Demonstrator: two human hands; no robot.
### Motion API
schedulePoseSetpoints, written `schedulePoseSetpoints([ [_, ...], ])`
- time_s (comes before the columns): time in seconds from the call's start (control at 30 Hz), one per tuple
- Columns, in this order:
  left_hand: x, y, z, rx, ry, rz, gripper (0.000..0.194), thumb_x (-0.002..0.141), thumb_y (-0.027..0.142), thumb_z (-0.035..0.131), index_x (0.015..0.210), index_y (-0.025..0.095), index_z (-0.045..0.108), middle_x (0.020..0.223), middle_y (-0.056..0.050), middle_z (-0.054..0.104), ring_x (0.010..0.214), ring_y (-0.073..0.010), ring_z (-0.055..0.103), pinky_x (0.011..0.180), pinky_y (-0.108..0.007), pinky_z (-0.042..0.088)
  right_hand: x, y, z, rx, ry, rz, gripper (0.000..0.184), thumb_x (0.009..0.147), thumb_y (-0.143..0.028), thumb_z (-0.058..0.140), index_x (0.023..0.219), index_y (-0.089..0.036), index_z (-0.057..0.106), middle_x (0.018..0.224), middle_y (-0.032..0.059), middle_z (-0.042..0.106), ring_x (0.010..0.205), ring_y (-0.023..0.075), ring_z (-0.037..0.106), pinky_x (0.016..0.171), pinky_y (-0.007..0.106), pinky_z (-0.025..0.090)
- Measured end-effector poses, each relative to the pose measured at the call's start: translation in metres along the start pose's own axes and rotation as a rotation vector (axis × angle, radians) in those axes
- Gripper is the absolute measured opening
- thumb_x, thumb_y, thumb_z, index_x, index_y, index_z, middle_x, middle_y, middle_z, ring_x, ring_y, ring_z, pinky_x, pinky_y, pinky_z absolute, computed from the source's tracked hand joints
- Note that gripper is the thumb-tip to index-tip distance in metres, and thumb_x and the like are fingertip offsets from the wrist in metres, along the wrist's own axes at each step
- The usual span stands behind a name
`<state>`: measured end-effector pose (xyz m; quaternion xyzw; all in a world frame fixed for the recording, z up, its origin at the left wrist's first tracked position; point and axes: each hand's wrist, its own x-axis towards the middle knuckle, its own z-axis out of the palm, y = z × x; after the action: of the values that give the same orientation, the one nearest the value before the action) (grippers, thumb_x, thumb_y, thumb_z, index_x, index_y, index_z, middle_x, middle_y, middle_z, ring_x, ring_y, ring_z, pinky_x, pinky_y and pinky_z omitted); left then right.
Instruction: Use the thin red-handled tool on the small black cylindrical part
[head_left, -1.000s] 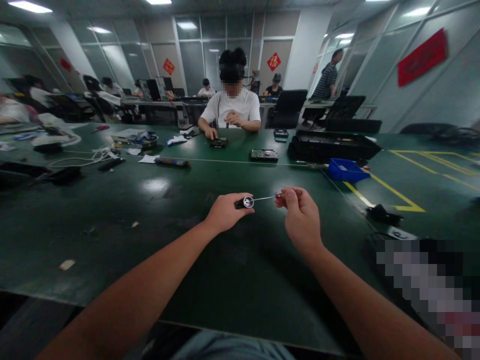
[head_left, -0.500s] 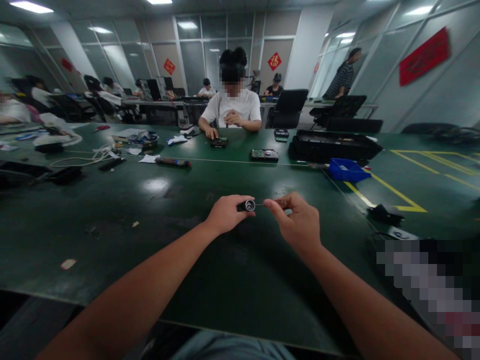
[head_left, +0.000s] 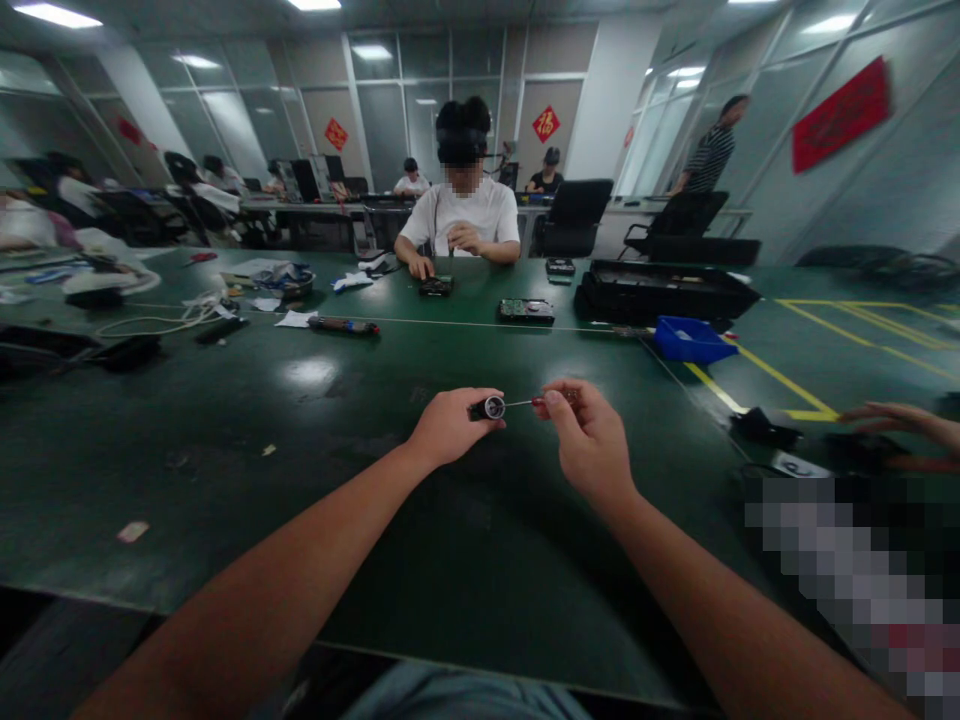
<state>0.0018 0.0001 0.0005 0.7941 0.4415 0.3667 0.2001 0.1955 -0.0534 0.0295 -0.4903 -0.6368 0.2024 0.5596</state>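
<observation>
My left hand (head_left: 454, 428) is closed around a short black cylinder (head_left: 493, 408) with a silvery ring at its open end, which faces me and slightly right. Between the fingers of my right hand (head_left: 592, 437) is a slim screwdriver (head_left: 519, 402); its thin metal shaft points left and reaches the cylinder's end. A little dark red shows at the front of its handle, and the fingers cover the rest. Whether the tip touches anything inside the cylinder I cannot tell. Both hands are above the green table (head_left: 420, 560).
Across the table a person (head_left: 480, 215) works on a hard drive (head_left: 436, 287). Another hard drive (head_left: 526, 311), a black tray (head_left: 667, 290) and a blue bin (head_left: 694, 340) lie ahead. A co-worker's hand (head_left: 911, 418) reaches in at right. A brown-and-dark tool (head_left: 345, 326) lies left.
My right hand has shifted its grip on the screwdriver, so more shaft and a red part show. A co-worker's hand has come in at right. The standing person at the back has moved right.
</observation>
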Motion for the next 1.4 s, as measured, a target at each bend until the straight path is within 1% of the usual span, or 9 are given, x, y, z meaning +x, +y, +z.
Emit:
schedulePoseSetpoints([
  [0.17,0.002,0.001,-0.003,0.006,-0.003,0.056,0.041,0.079,0.029,0.079,0.119,0.025,0.071,0.11,-0.004,0.074,0.091,-0.0194,0.067,0.085,-0.032,0.052,0.013,0.028,0.004,0.379,0.098,0.266,0.027,0.092,-0.048,0.056,0.092,-0.021,0.062,0.082,0.0033,0.067,0.072,0.0182,0.067,0.076,0.04,0.058],
  [0.2,0.002,0.0,-0.003,0.013,0.003,0.059,0.041,0.08,0.029,0.078,0.119,0.025,0.071,0.11,-0.004,0.074,0.091,-0.0193,0.067,0.084,-0.033,0.052,0.015,0.032,0.003,0.423,0.087,0.306,0.028,0.092,-0.049,0.054,0.089,-0.022,0.06,0.079,0.0026,0.065,0.069,0.0181,0.066,0.076,0.041,0.059],
  [0.27,0.004,-0.001,-0.004,0.038,0.022,0.037,0.039,0.079,0.028,0.078,0.118,0.025,0.071,0.109,-0.004,0.074,0.091,-0.0197,0.067,0.085,-0.033,0.052,0.018,0.037,0.001,0.415,0.149,0.317,0.028,0.091,-0.05,0.056,0.087,-0.022,0.06,0.079,0.0025,0.064,0.069,0.0178,0.065,0.073,0.04,0.06],
  [0.43,0.004,-0.005,-0.003,0.055,0.012,0.038,0.041,0.079,0.03,0.079,0.118,0.024,0.071,0.105,-0.005,0.073,0.092,-0.0206,0.067,0.086,-0.034,0.051,0.013,0.026,0.001,0.301,0.165,0.225,0.027,0.093,-0.047,0.056,0.093,-0.021,0.062,0.083,0.0024,0.066,0.072,0.0165,0.064,0.073,0.036,0.056],
  [0.63,0.002,-0.004,-0.002,0.036,0.007,0.067,0.039,0.08,0.026,0.078,0.118,0.024,0.071,0.111,-0.004,0.073,0.094,-0.0193,0.066,0.087,-0.033,0.052,0.006,0.009,0.003,0.144,0.16,0.088,0.025,0.097,-0.044,0.051,0.096,-0.021,0.061,0.085,0.0032,0.067,0.076,0.0176,0.065,0.077,0.037,0.053],
  [0.87,0.002,0.0,-0.003,0.034,-0.031,0.087,0.038,0.081,0.026,0.077,0.118,0.025,0.071,0.116,-0.004,0.072,0.1,-0.02,0.066,0.088,-0.033,0.052,0.004,0.009,0.0,-0.013,0.075,0.037,0.025,0.099,-0.042,0.047,0.101,-0.021,0.06,0.086,0.0046,0.069,0.079,0.0187,0.067,0.075,0.036,0.052],
  [1.13,0.004,-0.009,-0.001,0.084,-0.012,0.108,0.039,0.08,0.029,0.078,0.119,0.027,0.071,0.113,-0.003,0.072,0.101,-0.0206,0.066,0.087,-0.033,0.052,0.005,0.009,-0.002,-0.132,0.088,-0.009,0.025,0.1,-0.042,0.046,0.098,-0.021,0.059,0.082,0.0036,0.069,0.075,0.019,0.067,0.071,0.035,0.049],
  [1.27,0.004,-0.012,0.0,0.095,-0.033,0.105,0.038,0.081,0.03,0.077,0.118,0.028,0.071,0.115,-0.002,0.072,0.105,-0.0213,0.066,0.091,-0.036,0.051,0.005,0.007,-0.004,-0.163,0.111,-0.037,0.023,0.1,-0.039,0.045,0.098,-0.021,0.058,0.081,0.0034,0.068,0.075,0.019,0.066,0.071,0.035,0.049],
  [1.4,0.004,-0.013,0.002,0.108,-0.034,0.111,0.038,0.081,0.029,0.077,0.118,0.029,0.071,0.115,-0.002,0.072,0.104,-0.0214,0.066,0.09,-0.036,0.052,0.004,0.004,-0.005,-0.147,0.062,-0.087,0.021,0.101,-0.037,0.045,0.101,-0.021,0.058,0.085,0.004,0.069,0.078,0.0194,0.067,0.073,0.035,0.05],
])
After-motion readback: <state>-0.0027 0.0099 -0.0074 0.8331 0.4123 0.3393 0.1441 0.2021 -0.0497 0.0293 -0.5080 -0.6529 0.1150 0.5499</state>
